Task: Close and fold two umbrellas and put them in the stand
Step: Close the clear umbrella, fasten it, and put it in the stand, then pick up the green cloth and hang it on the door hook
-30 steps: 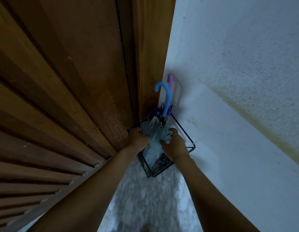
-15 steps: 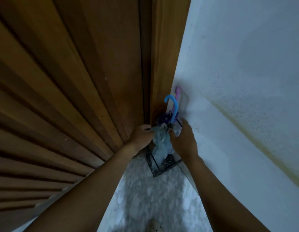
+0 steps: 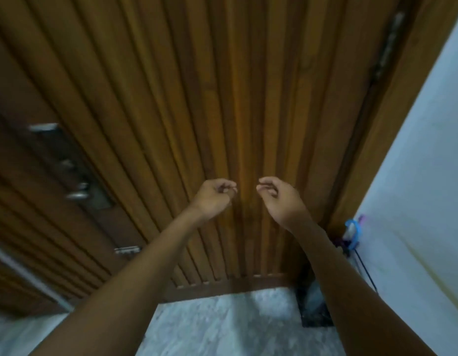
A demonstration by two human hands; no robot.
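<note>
Both umbrellas stand in the black wire stand (image 3: 367,273) in the corner at lower right, mostly hidden behind my right forearm. The blue hooked handle (image 3: 354,231) and a purple handle tip (image 3: 361,218) stick up against the white wall. My left hand (image 3: 214,197) and my right hand (image 3: 279,197) are raised in front of the wooden door, well left of and above the stand. Each hand has its fingers curled in with fingertips pinched together, and nothing is held.
A ribbed wooden door (image 3: 171,98) fills the view, with a metal handle and lock plate (image 3: 80,194) at left and a small bolt (image 3: 127,250) lower down. A white wall (image 3: 415,176) is on the right. Marble floor (image 3: 222,325) lies below.
Both hands let go of the blue umbrella in the stand and rose up and to the left in front of the door. The view swung left, leaving the stand at the lower right.
</note>
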